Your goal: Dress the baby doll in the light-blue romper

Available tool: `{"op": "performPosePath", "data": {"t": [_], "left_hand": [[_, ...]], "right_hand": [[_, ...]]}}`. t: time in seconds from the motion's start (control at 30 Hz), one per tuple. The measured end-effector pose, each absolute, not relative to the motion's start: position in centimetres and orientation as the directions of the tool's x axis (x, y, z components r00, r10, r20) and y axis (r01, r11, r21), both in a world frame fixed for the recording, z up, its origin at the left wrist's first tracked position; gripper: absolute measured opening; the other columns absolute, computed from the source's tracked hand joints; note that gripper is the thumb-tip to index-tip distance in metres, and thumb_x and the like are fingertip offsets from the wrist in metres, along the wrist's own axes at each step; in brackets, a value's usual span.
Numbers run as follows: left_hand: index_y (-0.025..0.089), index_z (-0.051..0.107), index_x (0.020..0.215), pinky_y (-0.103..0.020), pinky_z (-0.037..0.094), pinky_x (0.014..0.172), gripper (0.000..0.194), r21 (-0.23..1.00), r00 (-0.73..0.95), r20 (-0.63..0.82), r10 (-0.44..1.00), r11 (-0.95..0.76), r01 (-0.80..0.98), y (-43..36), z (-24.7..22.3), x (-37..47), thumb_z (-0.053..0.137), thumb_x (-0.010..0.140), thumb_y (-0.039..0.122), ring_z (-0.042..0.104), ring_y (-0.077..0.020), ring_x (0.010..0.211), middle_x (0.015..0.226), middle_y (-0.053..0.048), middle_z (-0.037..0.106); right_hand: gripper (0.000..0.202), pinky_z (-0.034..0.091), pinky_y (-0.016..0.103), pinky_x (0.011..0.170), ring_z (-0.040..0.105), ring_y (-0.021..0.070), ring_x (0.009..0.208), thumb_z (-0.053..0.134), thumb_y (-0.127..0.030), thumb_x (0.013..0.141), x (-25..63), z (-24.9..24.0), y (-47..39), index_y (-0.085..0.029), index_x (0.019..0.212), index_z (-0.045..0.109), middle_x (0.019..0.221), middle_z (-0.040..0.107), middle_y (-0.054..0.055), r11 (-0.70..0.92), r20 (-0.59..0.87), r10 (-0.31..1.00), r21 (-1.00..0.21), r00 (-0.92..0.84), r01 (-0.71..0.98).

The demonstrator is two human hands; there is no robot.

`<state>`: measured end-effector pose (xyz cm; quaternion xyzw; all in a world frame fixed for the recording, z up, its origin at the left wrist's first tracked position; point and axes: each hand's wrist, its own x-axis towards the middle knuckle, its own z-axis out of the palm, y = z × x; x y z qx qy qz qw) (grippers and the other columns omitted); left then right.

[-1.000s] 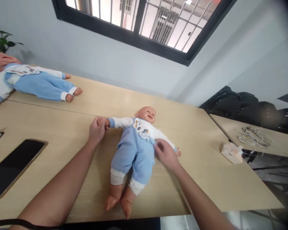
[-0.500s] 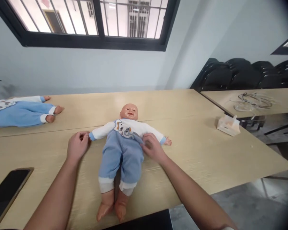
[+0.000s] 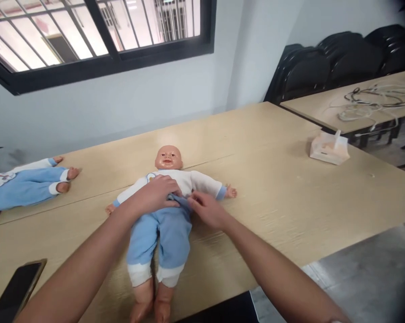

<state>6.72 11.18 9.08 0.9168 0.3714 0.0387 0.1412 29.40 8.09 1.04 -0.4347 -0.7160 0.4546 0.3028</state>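
A baby doll [image 3: 169,158] lies face up on the table, head toward the wall, in a white top [image 3: 202,181] and blue trousers [image 3: 173,233]. Across its belly is my left hand [image 3: 160,193], which covers most of the animal patch. Its thumb and fingers close around the folded upper edge of the trousers. On the doll's other side, my right hand [image 3: 207,208] pinches that same blue cloth near the waist. The doll's arms stretch out sideways, and its bare feet point toward me.
A second doll [image 3: 27,188] in similar clothes lies at the left. Nearer me is a phone [image 3: 15,291]. A tissue pack [image 3: 328,148] stands at the right. Beyond it, cables [image 3: 374,101] lie on another table, with stacked black chairs [image 3: 306,72] behind.
My left hand has gone from the doll's hand to its belly and taken hold of the trousers' upper edge. My right hand stays at the waist. The view has tilted and shifted right.
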Motion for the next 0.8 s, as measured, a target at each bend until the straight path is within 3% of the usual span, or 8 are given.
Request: {"op": "performPosePath", "data": {"t": [0.07, 0.13, 0.27, 0.4, 0.63, 0.7, 0.8], "left_hand": [[0.024, 0.068, 0.092, -0.037, 0.041, 0.088, 0.004, 0.247, 0.74, -0.054, 0.67, -0.709, 0.66, 11.2, 8.8, 6.8, 0.066, 0.093, 0.028, 0.061, -0.0214, 0.095, 0.095, -0.001, 0.071], [0.023, 0.065, 0.087, -0.036, 0.04, 0.084, 0.011, 0.185, 0.764, 0.004, 0.645, -0.751, 0.633, 10.8, 8.4, 6.4, 0.059, 0.096, 0.02, 0.059, -0.0203, 0.092, 0.093, -0.001, 0.069], [0.023, 0.064, 0.084, -0.036, 0.041, 0.083, 0.023, 0.091, 0.771, 0.192, 0.607, -0.794, 0.602, 9.5, 7.5, 5.4, 0.049, 0.101, 0.017, 0.061, -0.021, 0.097, 0.099, -0.004, 0.071], [0.023, 0.062, 0.083, -0.04, 0.044, 0.093, 0.017, 0.138, 0.731, 0.201, 0.652, -0.758, 0.638, 9.0, 7.1, 5.0, 0.054, 0.095, 0.014, 0.064, -0.0235, 0.111, 0.112, -0.005, 0.074], [0.023, 0.057, 0.087, -0.044, 0.045, 0.094, 0.012, 0.189, 0.641, 0.143, 0.754, -0.656, 0.73, 8.4, 6.6, 5.2, 0.065, 0.085, 0.014, 0.066, -0.0265, 0.106, 0.109, -0.005, 0.074], [0.022, 0.058, 0.1, -0.045, 0.046, 0.095, 0.019, 0.223, 0.59, 0.166, 0.79, -0.613, 0.758, 8.1, 6.2, 5.2, 0.07, 0.086, 0.021, 0.065, -0.0277, 0.106, 0.113, -0.007, 0.072], [0.021, 0.055, 0.121, -0.044, 0.049, 0.095, 0.045, 0.315, 0.532, 0.176, 0.828, -0.559, 0.767, 7.8, 5.7, 5.1, 0.078, 0.086, 0.035, 0.065, -0.0283, 0.109, 0.117, -0.009, 0.069]], "right_hand": [[0.029, 0.037, 0.03, 0.068, 0.05, 0.0161, 0.074, 0.047, -0.042, 0.103, 29.8, 1.2, 8.3, -0.02, 0.086, 0.056, 0.081, 0.058, 0.0, 0.081, -0.047, 0.9, -0.959, -0.434, 0.272], [0.018, 0.038, 0.029, 0.067, 0.05, 0.0151, 0.072, 0.057, -0.036, 0.098, 30.1, 1.1, 8.4, -0.02, 0.09, 0.059, 0.08, 0.058, -0.001, 0.03, -0.092, 0.875, -0.97, -0.475, 0.243], [0.021, 0.036, 0.028, 0.063, 0.045, 0.0135, 0.068, 0.065, -0.037, 0.092, 29.9, 0.8, 8.5, -0.02, 0.081, 0.057, 0.073, 0.051, -0.003, 0.063, -0.016, 0.822, -0.991, -0.569, 0.119], [0.03, 0.037, 0.028, 0.064, 0.044, 0.0132, 0.068, 0.063, -0.044, 0.093, 29.6, 0.3, 8.6, -0.02, 0.075, 0.055, 0.072, 0.05, -0.003, 0.043, 0.05, 0.816, -0.999, -0.576, -0.026], [0.021, 0.038, 0.027, 0.062, 0.048, 0.0134, 0.067, 0.068, -0.039, 0.089, 29.5, 0.5, 8.3, -0.019, 0.084, 0.064, 0.074, 0.057, -0.002, 0.012, 0.003, 0.776, -1.0, -0.631, 0.009], [0.02, 0.037, 0.027, 0.062, 0.048, 0.0139, 0.068, 0.064, -0.036, 0.092, 29.5, 0.6, 8.2, -0.019, 0.08, 0.062, 0.073, 0.056, -0.002, 0.102, 0.046, 0.808, -0.993, -0.587, 0.062], [0.016, 0.038, 0.029, 0.068, 0.05, 0.016, 0.075, 0.058, -0.03, 0.095, 29.3, 0.5, 8.2, -0.02, 0.083, 0.06, 0.079, 0.059, 0.0, 0.232, 0.161, 0.914, -0.96, -0.373, 0.156]]}}
